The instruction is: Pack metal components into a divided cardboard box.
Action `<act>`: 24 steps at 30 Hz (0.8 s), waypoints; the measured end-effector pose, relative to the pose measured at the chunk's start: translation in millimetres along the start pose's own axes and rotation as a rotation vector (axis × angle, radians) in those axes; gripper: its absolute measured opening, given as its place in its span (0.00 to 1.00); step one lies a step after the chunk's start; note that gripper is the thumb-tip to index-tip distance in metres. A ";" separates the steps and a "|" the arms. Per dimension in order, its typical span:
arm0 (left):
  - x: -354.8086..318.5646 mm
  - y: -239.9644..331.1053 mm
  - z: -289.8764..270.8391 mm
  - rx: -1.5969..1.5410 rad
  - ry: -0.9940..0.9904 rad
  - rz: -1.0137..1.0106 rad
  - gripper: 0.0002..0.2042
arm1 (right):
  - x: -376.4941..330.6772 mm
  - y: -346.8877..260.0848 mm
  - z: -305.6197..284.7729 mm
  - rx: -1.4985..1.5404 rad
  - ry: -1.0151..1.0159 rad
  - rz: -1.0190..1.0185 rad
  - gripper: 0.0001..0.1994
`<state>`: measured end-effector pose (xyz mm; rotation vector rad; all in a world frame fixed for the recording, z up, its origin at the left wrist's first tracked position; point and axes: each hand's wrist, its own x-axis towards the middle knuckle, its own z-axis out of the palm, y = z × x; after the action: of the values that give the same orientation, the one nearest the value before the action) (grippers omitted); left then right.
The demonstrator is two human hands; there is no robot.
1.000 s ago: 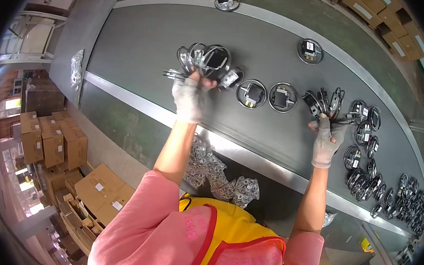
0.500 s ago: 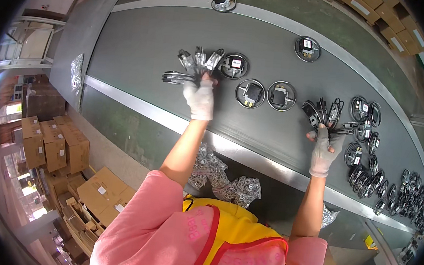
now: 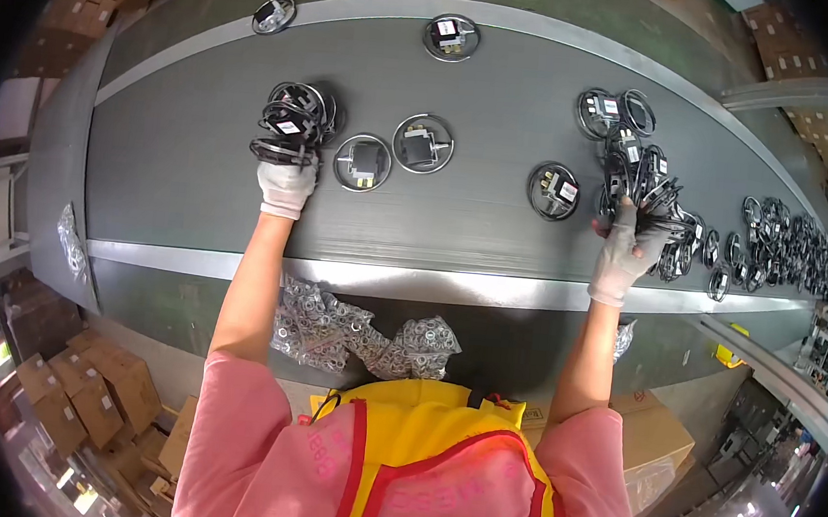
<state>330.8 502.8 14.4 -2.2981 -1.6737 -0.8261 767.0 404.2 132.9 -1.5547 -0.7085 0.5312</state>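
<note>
Left hand grip: the gloved left hand [image 3: 286,185] is closed round the lower edge of a stack of coiled black cables [image 3: 294,121], fingers curled under it; the stack fans out at 12 o'clock from the hand.
Right hand grip: the gloved right hand [image 3: 629,248] is clenched on the gathered ends of a bunch of coiled cables [image 3: 635,169], which spreads toward 12 o'clock above the fist.
Where the coils lie: both held bundles sit on the dark conveyor belt [image 3: 187,173], the left one at the belt's 10 o'clock, the right one at its 3 o'clock.
Loose coils between the hands: two single coils [image 3: 423,144] lie side by side just at 3 o'clock of the left bundle; one more coil [image 3: 554,190] lies at 9 o'clock of the right hand, near it.
Far coils: one coil [image 3: 451,38] at 12 o'clock and a smaller one [image 3: 274,15] at 11 o'clock, both on the far edge of the belt.
Heap: a dense pile of coils [image 3: 774,250] trails off at 3 o'clock of the right hand.
Containers: clear plastic bags [image 3: 360,332] lie crumpled below the belt's near rail, at 6 o'clock; whether anything is in them cannot be told. Cardboard boxes [image 3: 92,394] stand at 8 o'clock, closed.
Hard to make out: the heap's far end blurs into the picture's rim; fingertips of both hands are hidden under the cables.
</note>
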 end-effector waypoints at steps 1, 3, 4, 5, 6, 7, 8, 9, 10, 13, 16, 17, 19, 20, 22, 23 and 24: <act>-0.8 -4.2 3.3 -0.025 0.002 -0.051 0.13 | -0.6 9.5 -1.4 -0.087 0.044 -0.051 0.09; 7.0 -5.6 -2.5 -0.110 0.020 -0.107 0.16 | -10.8 27.8 -2.5 -0.550 -0.024 -0.354 0.18; 8.4 -12.1 -3.9 -0.185 0.015 -0.196 0.17 | -17.2 39.8 -0.4 -0.836 -0.067 -0.550 0.23; 17.3 -0.7 -9.9 -0.299 -0.019 -0.406 0.16 | -33.5 54.1 1.7 -0.963 -0.238 -0.267 0.35; 18.8 -3.9 -12.8 -0.449 0.041 -0.537 0.16 | -39.3 63.9 6.9 -0.988 -0.247 -0.503 0.38; 20.0 -7.7 -16.9 -0.599 0.105 -0.664 0.16 | -43.8 71.2 11.7 -1.001 -0.250 -0.741 0.42; 32.9 13.3 -37.8 -0.921 0.106 -0.957 0.16 | -44.6 53.3 15.4 -1.156 -0.277 -0.916 0.42; 33.3 15.8 -50.0 -0.936 0.131 -0.955 0.16 | -46.3 59.3 16.1 -1.164 -0.236 -0.879 0.41; 30.1 19.0 -59.2 -1.018 0.151 -0.931 0.14 | -44.5 72.2 10.9 -1.177 -0.196 -0.837 0.40; 10.4 43.5 -80.0 -1.121 0.060 -0.969 0.10 | -24.9 93.9 -8.5 -1.134 -0.437 -0.314 0.29; 0.8 86.0 -108.6 -1.317 -0.002 -0.835 0.10 | -19.8 51.3 -0.5 -0.508 -0.165 -0.304 0.16; -8.9 93.3 -110.5 -1.414 -0.009 -0.768 0.11 | -27.3 24.0 2.0 -0.089 -0.129 0.027 0.13; -14.2 119.8 -124.9 -1.538 0.046 -0.696 0.15 | -46.6 -24.0 -10.4 0.066 -0.137 0.127 0.14; -15.1 130.0 -129.5 -1.546 0.032 -0.646 0.16 | -57.7 -36.3 -22.4 0.105 -0.125 0.137 0.15; -23.2 148.9 -129.8 -1.479 -0.026 -0.527 0.17 | -84.6 -50.8 -54.1 0.140 -0.068 0.069 0.16; -23.1 162.3 -137.4 -1.422 -0.109 -0.524 0.17 | -100.3 -67.5 -69.4 0.110 -0.009 0.052 0.17; -17.9 175.3 -146.8 -1.182 -0.117 -0.329 0.15 | -113.5 -79.7 -87.2 0.179 0.011 0.069 0.19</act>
<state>440.2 360.4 157.0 -2.7153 -1.9152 -2.2755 738.1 264.4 213.2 -1.4168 -0.5841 0.6198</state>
